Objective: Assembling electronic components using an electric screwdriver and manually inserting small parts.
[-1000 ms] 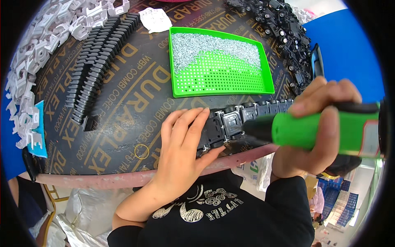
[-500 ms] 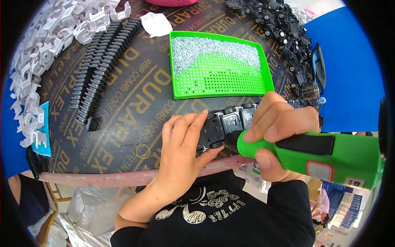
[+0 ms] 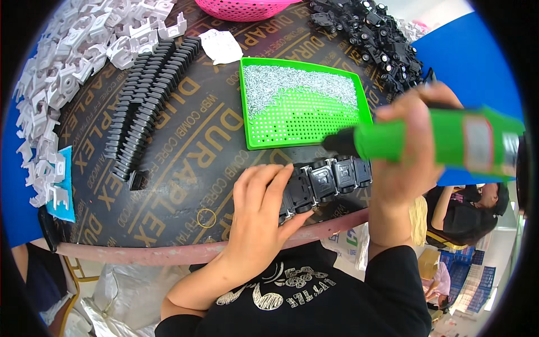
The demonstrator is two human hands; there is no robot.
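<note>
My left hand [image 3: 252, 205] grips the left end of a row of black toy car undersides [image 3: 324, 183], with fingers over the far side and thumb at the near edge. The undersides lie upturned on the dark table, joined side by side. In my right hand [image 3: 412, 137] is a green electric screwdriver [image 3: 477, 140], slightly smeared by motion. Its black nose [image 3: 339, 141] points left, above the row and apart from it, over the near right corner of a green perforated tray [image 3: 303, 126]. Small silver screws [image 3: 297, 77] fill the tray's far half.
White plastic parts [image 3: 73, 73] are heaped at the left, beside two stacked rows of black parts [image 3: 132, 123]. A black pile [image 3: 373, 39] lies far right, a pink basket [image 3: 241, 8] at the back. A yellow rubber band [image 3: 206, 218] lies near the edge. Another person [image 3: 469, 216] is at the right.
My right hand has lifted the screwdriver up and away from the toy car undersides, toward the tray. The left hand keeps its hold on the row. The view has shifted slightly.
</note>
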